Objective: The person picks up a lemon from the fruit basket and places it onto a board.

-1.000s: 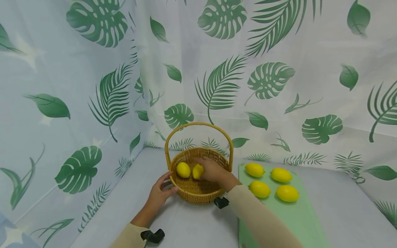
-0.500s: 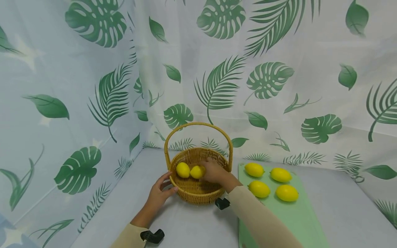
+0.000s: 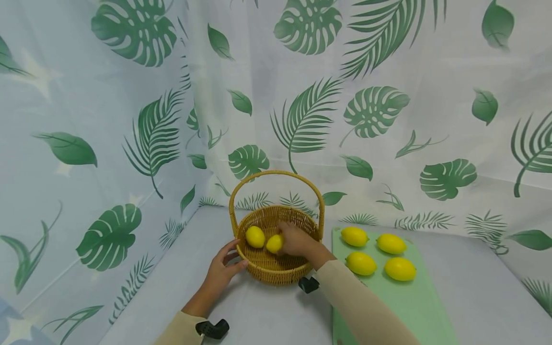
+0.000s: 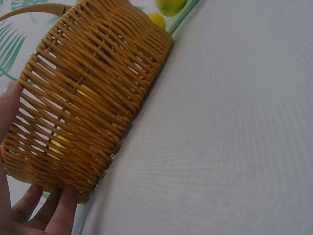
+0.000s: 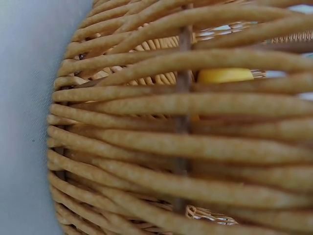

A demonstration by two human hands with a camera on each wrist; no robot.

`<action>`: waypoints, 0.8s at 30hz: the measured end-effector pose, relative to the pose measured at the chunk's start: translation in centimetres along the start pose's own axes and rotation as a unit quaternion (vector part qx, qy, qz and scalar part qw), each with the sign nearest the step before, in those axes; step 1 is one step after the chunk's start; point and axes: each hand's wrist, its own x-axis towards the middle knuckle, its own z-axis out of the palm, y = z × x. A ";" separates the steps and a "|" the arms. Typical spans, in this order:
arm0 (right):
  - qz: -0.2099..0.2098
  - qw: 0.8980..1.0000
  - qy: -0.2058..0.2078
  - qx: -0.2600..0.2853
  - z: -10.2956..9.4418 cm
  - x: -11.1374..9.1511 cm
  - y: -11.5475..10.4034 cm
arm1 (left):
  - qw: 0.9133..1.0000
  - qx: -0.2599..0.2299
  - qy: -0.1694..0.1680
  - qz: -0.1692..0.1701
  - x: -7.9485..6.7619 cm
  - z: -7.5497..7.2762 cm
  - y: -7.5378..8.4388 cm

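A wicker basket (image 3: pixel 276 275) with a tall arched handle stands upright on the table. My left hand (image 3: pixel 222 268) holds its left side, fingers near the rim and thumb toward the front; the left wrist view shows several fingertips (image 4: pixel 66 205) against the weave. My right hand (image 3: pixel 295 239) reaches inside the basket and grips a yellow lemon (image 3: pixel 274 244) low down, its fingers partly hidden behind the fruit. Left of this lemon lies another lemon (image 3: pixel 255 237). In the right wrist view, basket weave (image 5: pixel 234 147) fills most of the picture and hides the hand.
A light green cutting board (image 3: pixel 396 306) lies right of the basket, partly beneath the right sleeve. Several lemons (image 3: pixel 399 269) rest on its far half. Behind the table hangs a white leaf-print curtain (image 3: pixel 310 72).
Inside the basket, my right hand has shifted the lemon leftward against the other one, then slightly back toward me. A small gap now shows between them. The left hand stays in place.
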 end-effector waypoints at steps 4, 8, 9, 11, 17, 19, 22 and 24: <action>-0.011 1.000 0.000 0.003 0.1 0.0 0.0 | 1.000 -0.004 -0.001 -0.001 0.0 -0.1 0.0; -0.006 1.000 -0.007 -0.004 0.3 0.0 0.0 | 1.000 -0.006 0.000 -0.004 0.0 -0.1 0.1; -0.004 1.000 -0.009 -0.010 0.3 0.0 0.1 | 1.000 -0.008 -0.001 -0.005 -0.1 -0.1 0.1; -0.003 1.000 -0.016 -0.021 0.5 0.0 0.2 | 1.000 -0.009 -0.003 -0.005 -0.1 -0.1 0.1; -0.014 0.999 -0.028 -0.039 0.5 -0.2 0.4 | 1.000 -0.006 -0.007 -0.004 -0.1 -0.1 0.1; -0.016 0.999 -0.032 -0.036 0.4 -0.2 0.4 | 1.000 -0.007 -0.006 -0.004 -0.1 -0.1 0.2; -0.016 0.999 -0.038 -0.030 0.4 -0.2 0.5 | 1.000 -0.004 -0.003 -0.004 -0.1 0.0 0.3; -0.014 0.999 -0.042 -0.027 0.5 -0.2 0.5 | 1.000 -0.006 -0.002 -0.003 -0.1 0.0 0.4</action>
